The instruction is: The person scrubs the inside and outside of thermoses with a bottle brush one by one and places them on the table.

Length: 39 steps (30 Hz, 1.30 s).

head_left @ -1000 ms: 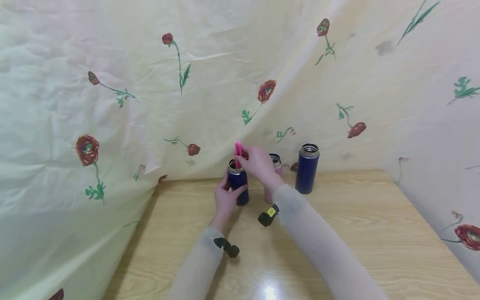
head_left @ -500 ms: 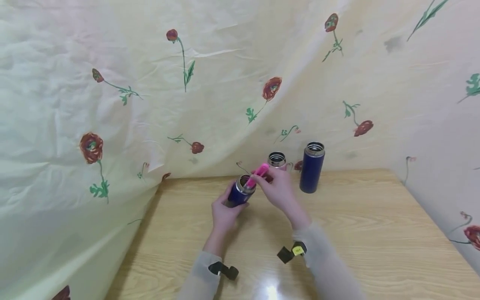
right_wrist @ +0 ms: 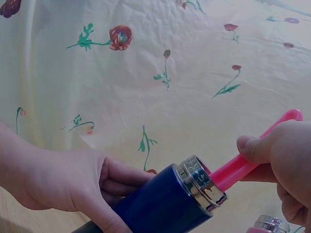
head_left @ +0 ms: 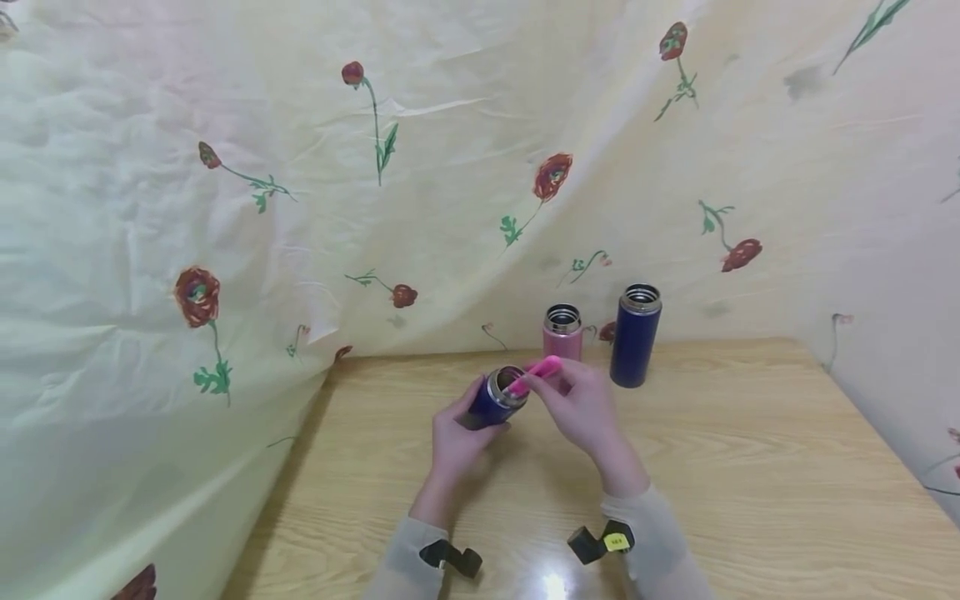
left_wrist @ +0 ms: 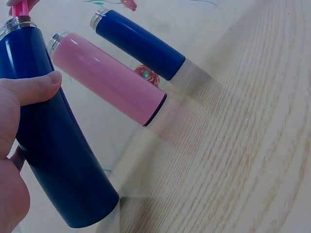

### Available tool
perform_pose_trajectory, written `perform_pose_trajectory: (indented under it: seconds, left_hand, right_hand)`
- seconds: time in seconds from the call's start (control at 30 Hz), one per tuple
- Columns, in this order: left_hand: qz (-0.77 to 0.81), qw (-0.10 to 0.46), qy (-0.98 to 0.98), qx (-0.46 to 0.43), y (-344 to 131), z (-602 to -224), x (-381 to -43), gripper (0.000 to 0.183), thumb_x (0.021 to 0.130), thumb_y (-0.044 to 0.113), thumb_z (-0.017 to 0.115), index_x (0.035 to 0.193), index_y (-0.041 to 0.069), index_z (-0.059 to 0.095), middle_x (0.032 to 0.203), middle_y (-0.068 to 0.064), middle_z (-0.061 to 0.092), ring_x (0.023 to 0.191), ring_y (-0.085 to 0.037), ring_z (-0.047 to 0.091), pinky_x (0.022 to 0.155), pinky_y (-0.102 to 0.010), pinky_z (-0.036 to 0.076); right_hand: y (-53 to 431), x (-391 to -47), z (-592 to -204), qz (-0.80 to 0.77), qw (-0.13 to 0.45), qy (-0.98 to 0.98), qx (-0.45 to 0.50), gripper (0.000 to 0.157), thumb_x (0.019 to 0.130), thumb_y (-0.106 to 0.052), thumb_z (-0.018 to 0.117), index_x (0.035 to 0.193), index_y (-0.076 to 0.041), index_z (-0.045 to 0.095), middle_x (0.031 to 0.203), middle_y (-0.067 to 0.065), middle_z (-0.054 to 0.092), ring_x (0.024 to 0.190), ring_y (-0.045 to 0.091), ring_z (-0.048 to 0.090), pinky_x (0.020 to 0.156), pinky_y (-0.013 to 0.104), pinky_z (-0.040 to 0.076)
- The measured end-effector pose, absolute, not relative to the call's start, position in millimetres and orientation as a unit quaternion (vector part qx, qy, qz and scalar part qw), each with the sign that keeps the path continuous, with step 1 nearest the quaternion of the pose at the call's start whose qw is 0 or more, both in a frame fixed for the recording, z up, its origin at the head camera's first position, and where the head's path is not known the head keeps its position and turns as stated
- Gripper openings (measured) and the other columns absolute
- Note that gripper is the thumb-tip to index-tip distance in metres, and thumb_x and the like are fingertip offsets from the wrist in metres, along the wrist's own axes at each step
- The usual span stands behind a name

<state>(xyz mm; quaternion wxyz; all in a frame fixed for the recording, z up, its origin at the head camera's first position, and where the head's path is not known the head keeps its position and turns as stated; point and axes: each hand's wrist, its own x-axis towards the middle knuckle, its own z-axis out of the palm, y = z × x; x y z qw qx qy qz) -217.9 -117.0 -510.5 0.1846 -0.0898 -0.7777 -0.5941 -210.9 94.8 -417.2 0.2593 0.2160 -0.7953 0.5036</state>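
My left hand (head_left: 456,442) grips a dark blue metal bottle (left_wrist: 63,141) round its body, thumb across the near side. The bottle has no lid and leans to the right, its silver mouth (right_wrist: 200,182) facing my right hand (head_left: 588,412). Between thumb and fingers, my right hand pinches a bright pink handle (right_wrist: 243,165) with a rounded end. The handle slants down into the bottle's mouth; whatever is at its lower end is hidden inside. In the left wrist view the bottle's base shows low in the picture; whether it touches the table is unclear.
A pink bottle (head_left: 562,343) and a taller-looking blue bottle (head_left: 635,343) stand upright and lidless at the table's back edge. Behind the wooden table (head_left: 735,433) hangs a pale flowered cloth (head_left: 450,167), which also covers the left and right sides.
The blue bottle has gone from upright to tilted and come nearer, in my left hand. My right hand has moved right and down, the pink handle tipping over with the bottle.
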Motion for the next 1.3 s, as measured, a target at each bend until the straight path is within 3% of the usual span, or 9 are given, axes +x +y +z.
perform_pose_trajectory:
  seconds: [0.23, 0.5, 0.7, 0.83, 1.3]
  left_hand:
    - [-0.587, 0.19, -0.781, -0.098, -119, -513, -214, 0.082, 0.066, 0.002, 0.099, 0.141, 0.017, 0.072, 0.133, -0.009, 0.073, 0.128, -0.032, 0.068, 0.117, -0.05, 0.046]
    - [-0.585, 0.185, -0.784, -0.097, -120, -511, -207, 0.083, 0.066, 0.001, 0.1, 0.141, 0.02, 0.072, 0.132, -0.007, 0.073, 0.126, -0.03, 0.068, 0.117, -0.052, 0.046]
    - [-0.561, 0.192, -0.796, -0.12, -119, -507, -205, 0.084, 0.067, 0.003, 0.1, 0.143, 0.021, 0.071, 0.131, -0.005, 0.074, 0.124, -0.027, 0.07, 0.115, -0.049, 0.049]
    - [-0.556, 0.188, -0.8, -0.124, -118, -505, -202, 0.085, 0.067, 0.004, 0.101, 0.144, 0.021, 0.07, 0.132, -0.006, 0.074, 0.125, -0.027, 0.069, 0.114, -0.05, 0.049]
    - [-0.547, 0.173, -0.809, -0.129, -121, -501, -198, 0.086, 0.067, 0.006, 0.101, 0.146, 0.02, 0.068, 0.136, -0.007, 0.071, 0.127, -0.03, 0.068, 0.115, -0.054, 0.048]
  right_hand:
    - [96, -207, -421, 0.512, 0.273, -0.781, 0.23, 0.01, 0.087, -0.01, 0.09, 0.093, -0.014, 0.083, 0.091, -0.003, 0.081, 0.057, 0.013, 0.054, 0.052, 0.022, 0.041]
    - [97, -202, -418, 0.502, 0.285, -0.78, 0.24, 0.013, 0.085, -0.009, 0.091, 0.096, -0.009, 0.083, 0.082, -0.003, 0.078, 0.057, 0.008, 0.054, 0.051, 0.021, 0.044]
    - [99, -199, -415, 0.514, 0.298, -0.768, 0.239, 0.015, 0.084, -0.005, 0.092, 0.095, -0.008, 0.081, 0.084, -0.001, 0.08, 0.067, 0.009, 0.072, 0.061, 0.018, 0.059]
    - [101, -198, -414, 0.524, 0.305, -0.755, 0.25, 0.017, 0.081, -0.001, 0.092, 0.093, -0.007, 0.082, 0.086, 0.0, 0.081, 0.073, 0.013, 0.077, 0.066, 0.02, 0.062]
    - [104, -191, -408, 0.513, 0.288, -0.766, 0.258, 0.015, 0.085, -0.004, 0.091, 0.096, -0.01, 0.082, 0.088, -0.002, 0.081, 0.071, 0.009, 0.075, 0.065, 0.018, 0.06]
